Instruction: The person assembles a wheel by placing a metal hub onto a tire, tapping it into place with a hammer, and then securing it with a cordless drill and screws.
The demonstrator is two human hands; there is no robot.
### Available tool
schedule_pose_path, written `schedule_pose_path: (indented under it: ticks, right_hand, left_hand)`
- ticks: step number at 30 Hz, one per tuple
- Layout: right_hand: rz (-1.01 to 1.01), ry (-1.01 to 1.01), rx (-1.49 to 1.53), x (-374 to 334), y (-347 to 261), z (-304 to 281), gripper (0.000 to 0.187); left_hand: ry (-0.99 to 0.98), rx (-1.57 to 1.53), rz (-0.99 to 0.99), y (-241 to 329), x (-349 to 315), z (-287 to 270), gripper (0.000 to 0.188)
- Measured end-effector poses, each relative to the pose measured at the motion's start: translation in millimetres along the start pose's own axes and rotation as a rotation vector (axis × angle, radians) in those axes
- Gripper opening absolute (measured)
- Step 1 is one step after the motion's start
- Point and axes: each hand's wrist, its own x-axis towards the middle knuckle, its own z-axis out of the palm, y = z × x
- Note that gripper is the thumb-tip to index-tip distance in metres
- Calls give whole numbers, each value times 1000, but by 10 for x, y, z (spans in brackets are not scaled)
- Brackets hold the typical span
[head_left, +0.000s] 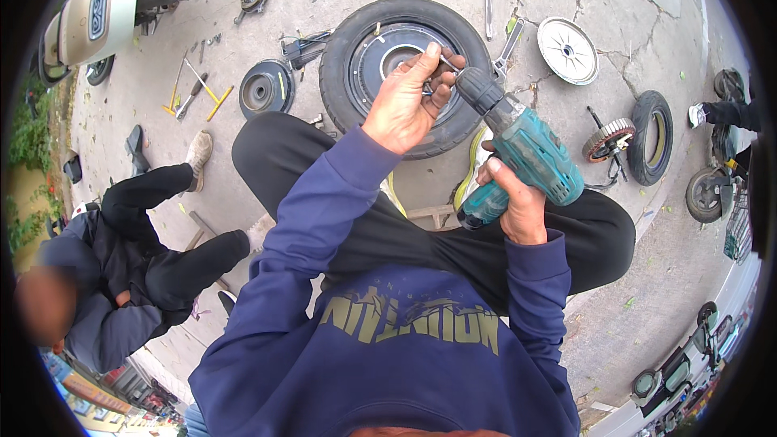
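Cordless drill held over a hub-motor wheel on cracked outdoor concrete.

Head view: the right hand (518, 206) is wrapped firmly around the grip of a teal cordless drill (524, 150) — chuck aimed up-left. The left hand (409, 101) is pinched narrow on a small metal bit (447, 63) at the chuck tip, directly above the tyred wheel (401, 57) lying flat on the concrete floor (647, 299). The floor is grey, cracked and littered: a dark round cover (265, 89) just left of the wheel, a white disc (567, 50) to its right, a smaller tyre (652, 137) standing further right, yellow-handled tools (194, 91) at left. A second person (121, 267) in dark clothing crouches at lower left — well apart. A parked scooter (101, 12) occupies the upper-left corner.
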Motion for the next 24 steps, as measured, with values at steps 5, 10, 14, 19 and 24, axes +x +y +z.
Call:
schedule_pose_path:
  ticks: [5, 10, 14, 19, 24]
  right_hand:
    - [-451, -12, -758, 86, 232, -251, 29]
    - [-410, -45, -919, 174, 328, -538, 24]
    - [254, 116, -25, 143, 115, -437, 30]
    - [78, 216, -595, 438, 425, -611, 29]
    - [162, 213, -676, 871, 394, -524, 24]
  left_hand:
    - [76, 153, -62, -70, 105, -116, 22]
    - [60, 69, -195, -395, 214, -417, 27]
    - [74, -36, -191, -663, 363, -298, 27]
    - [190, -159, -229, -1212, 901, -631, 29]
    - [322, -311, -179, -1325, 1190, -717, 26]
